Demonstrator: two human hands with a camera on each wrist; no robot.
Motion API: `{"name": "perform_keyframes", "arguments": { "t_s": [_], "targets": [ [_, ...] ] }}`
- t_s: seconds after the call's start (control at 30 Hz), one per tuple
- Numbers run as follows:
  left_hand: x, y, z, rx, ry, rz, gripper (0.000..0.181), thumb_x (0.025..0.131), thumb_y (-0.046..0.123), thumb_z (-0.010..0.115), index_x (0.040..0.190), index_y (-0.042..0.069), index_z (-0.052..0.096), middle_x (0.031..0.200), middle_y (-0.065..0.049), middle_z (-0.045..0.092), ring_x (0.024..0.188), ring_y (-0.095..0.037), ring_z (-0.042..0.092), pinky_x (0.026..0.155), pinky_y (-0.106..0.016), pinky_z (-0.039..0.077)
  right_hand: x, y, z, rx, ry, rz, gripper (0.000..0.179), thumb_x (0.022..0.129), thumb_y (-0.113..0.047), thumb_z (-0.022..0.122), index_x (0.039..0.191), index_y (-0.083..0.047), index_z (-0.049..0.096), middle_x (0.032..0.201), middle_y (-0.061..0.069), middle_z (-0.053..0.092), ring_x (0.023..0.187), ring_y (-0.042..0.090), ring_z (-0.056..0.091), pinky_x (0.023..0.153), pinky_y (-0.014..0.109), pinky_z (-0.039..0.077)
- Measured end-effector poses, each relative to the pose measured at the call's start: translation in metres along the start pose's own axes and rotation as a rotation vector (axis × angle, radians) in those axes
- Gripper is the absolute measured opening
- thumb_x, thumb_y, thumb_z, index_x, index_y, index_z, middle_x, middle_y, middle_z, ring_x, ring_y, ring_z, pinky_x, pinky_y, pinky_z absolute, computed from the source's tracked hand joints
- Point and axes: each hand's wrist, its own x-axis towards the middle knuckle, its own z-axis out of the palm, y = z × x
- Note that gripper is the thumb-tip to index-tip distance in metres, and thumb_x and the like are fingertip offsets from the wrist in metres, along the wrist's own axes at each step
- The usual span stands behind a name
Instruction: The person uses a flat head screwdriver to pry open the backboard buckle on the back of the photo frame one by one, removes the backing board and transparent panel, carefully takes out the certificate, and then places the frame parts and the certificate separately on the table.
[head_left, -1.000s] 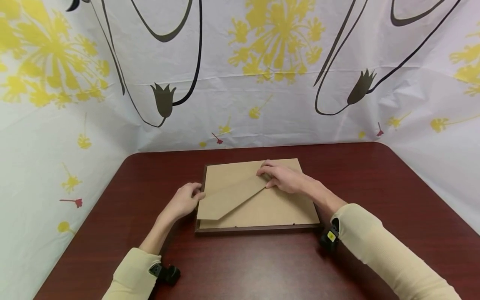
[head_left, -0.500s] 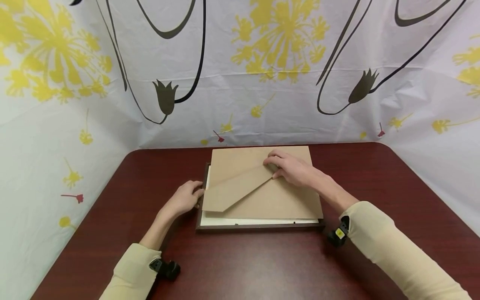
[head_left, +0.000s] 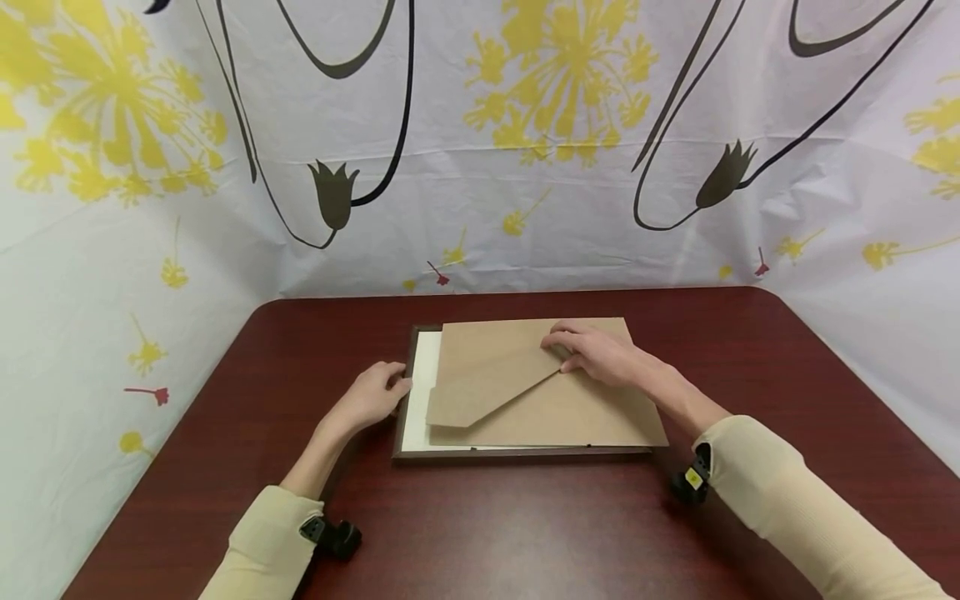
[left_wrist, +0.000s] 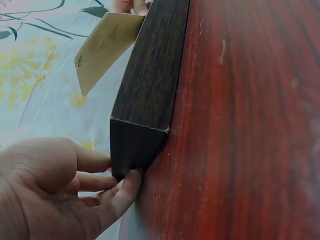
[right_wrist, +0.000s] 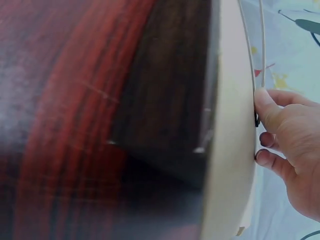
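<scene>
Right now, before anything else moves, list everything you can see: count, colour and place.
Frame: 1, dark brown, flat on the table
Board: 1, tan, over the frame, jutting past its right side
Flap: 1, tan, on the board, raised at an angle
Pale layer: 1, off-white, inside the frame, showing left of the board
Table: 1, reddish brown, under the frame
Curtain: 1, white with yellow, red and grey-green print, behind and beside the table
Wrist cameras: 2, black, one at each wrist
Sleeves: 2, cream, on both forearms
Left hand: 1, bare, pinching the frame's left side
Right hand: 1, bare, pinching the flap
</scene>
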Motion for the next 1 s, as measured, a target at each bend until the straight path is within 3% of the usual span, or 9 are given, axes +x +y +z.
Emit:
{"name": "perform_keyframes", "arguments": {
  "t_s": [0.17,0.3,0.47,0.6,0.8,1.0],
  "targets": [
    [0.0,0.001,0.001,0.027,-0.009,-0.001,0.049,0.105,0.017,0.052,0.142,-0.015,0.044,0.117,-0.021,0.057,0.091,-0.025,0.06,0.087,-0.045,0.047,-0.006,0.001,0.004,-0.009,0.012,0.003,0.041,0.085,-0.002,0.079,0.124,-0.001,0.066,0.124,0.012,0.061,0.116,0.028,0.06,0.095,0.046,0.048],
    [-0.001,0.001,0.001,0.019,-0.011,-0.014,0.05,0.105,0.017,0.053,0.143,-0.014,0.044,0.116,-0.019,0.056,0.084,-0.022,0.06,0.084,-0.042,0.047,-0.011,0.0,0.001,0.009,0.003,0.026,0.039,0.088,-0.003,0.077,0.126,-0.002,0.065,0.125,0.011,0.061,0.116,0.027,0.06,0.096,0.045,0.048],
    [-0.001,0.001,0.001,0.004,-0.015,-0.016,0.05,0.105,0.017,0.053,0.143,-0.015,0.043,0.114,-0.019,0.056,0.073,-0.017,0.06,0.08,-0.04,0.048,-0.025,-0.003,-0.008,0.07,-0.022,0.166,0.039,0.092,-0.011,0.075,0.129,-0.003,0.063,0.128,0.01,0.061,0.117,0.026,0.059,0.096,0.046,0.047],
    [-0.002,0.002,0.0,0.006,-0.01,-0.015,0.05,0.105,0.016,0.053,0.143,-0.015,0.043,0.113,-0.019,0.055,0.072,-0.016,0.06,0.081,-0.041,0.048,-0.041,-0.006,-0.014,0.07,-0.008,0.276,0.042,0.094,-0.018,0.075,0.13,-0.002,0.062,0.124,0.013,0.061,0.099,0.025,0.06,0.087,0.045,0.048],
    [-0.001,0.002,0.0,0.016,-0.006,-0.011,0.05,0.105,0.017,0.053,0.143,-0.015,0.043,0.114,-0.02,0.055,0.073,-0.017,0.061,0.085,-0.043,0.049,-0.068,-0.012,-0.021,0.035,0.055,0.349,0.038,0.094,-0.02,0.075,0.125,-0.002,0.062,0.11,0.01,0.062,0.086,0.019,0.057,0.079,0.039,0.049],
    [-0.002,0.001,0.001,0.013,-0.007,-0.008,0.05,0.105,0.017,0.052,0.143,-0.016,0.042,0.115,-0.02,0.055,0.073,-0.017,0.061,0.083,-0.042,0.05,-0.087,-0.016,-0.027,0.072,0.107,0.445,0.042,0.094,-0.019,0.074,0.125,0.005,0.059,0.102,0.011,0.061,0.079,0.014,0.053,0.073,0.034,0.047]
  ]
}}
